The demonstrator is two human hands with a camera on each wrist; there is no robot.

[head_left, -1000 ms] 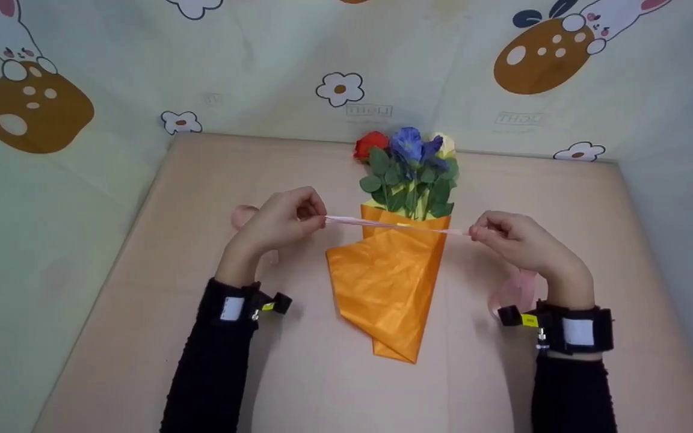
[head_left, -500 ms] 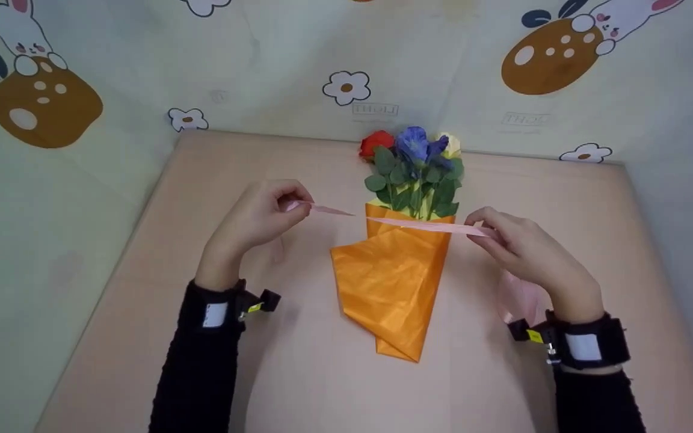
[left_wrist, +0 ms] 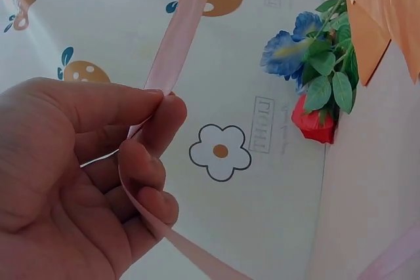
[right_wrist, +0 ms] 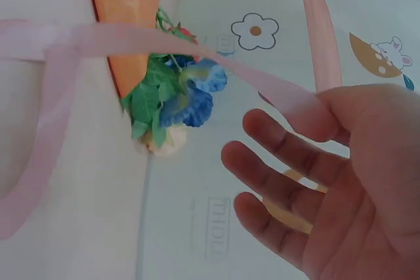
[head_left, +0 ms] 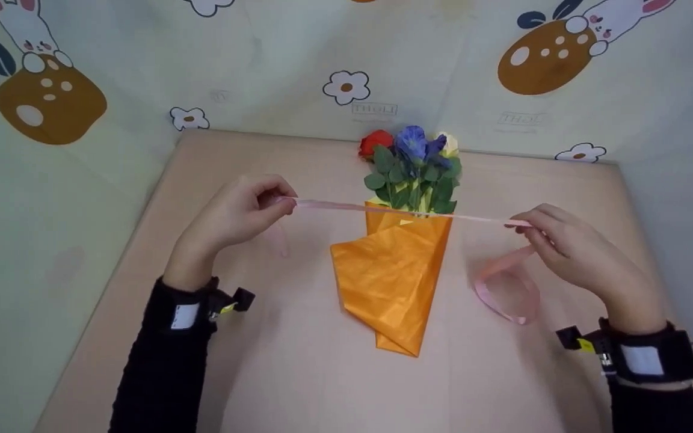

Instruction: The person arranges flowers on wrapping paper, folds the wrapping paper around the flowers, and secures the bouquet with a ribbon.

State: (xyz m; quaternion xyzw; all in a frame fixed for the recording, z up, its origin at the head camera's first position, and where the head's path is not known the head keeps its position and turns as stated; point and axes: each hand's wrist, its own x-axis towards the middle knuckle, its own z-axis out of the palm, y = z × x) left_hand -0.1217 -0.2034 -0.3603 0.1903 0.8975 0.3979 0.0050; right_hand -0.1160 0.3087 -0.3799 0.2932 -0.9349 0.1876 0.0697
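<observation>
A pale backdrop printed with brown fruit, white rabbits and outlined flowers (head_left: 262, 66) stands behind and beside a light pinkish-beige bench (head_left: 352, 397). 2 long black sleeves, left (head_left: 160, 373) and right (head_left: 656, 412), reach in from the near edge. Between them, at mid-bench, lies a folded wrapper of glossy orange sheet (head_left: 391, 276), narrow at the near end, its left side flaring out in a flap. The left hand (head_left: 229, 213) is to the left of the wrapper, its thumb and forefinger pinched together on a pink ribbon of thin, flat material (left_wrist: 182, 37), the other fingers curled in. The right hand (head_left: 581, 249), to the right of the wrapper, pinches the ribbon with its thumb, while 3 fingers are half bent and spread apart. The ribbon runs nearly straight between the 2 hands, crossing over the wrapper's upper edge; whether it touches the wrapper I cannot tell. A loop of it drops below the right hand, and a short tail hangs under the left. Black wrist bands with small cameras, left (head_left: 187, 313) and right (head_left: 650, 356), circle both wrists. From the wrapper's far end emerge green leaves (head_left: 403, 175), a ruffled blue bloom (head_left: 411, 143), a red rose (head_left: 375, 144) and a cream bloom (head_left: 450, 145).
</observation>
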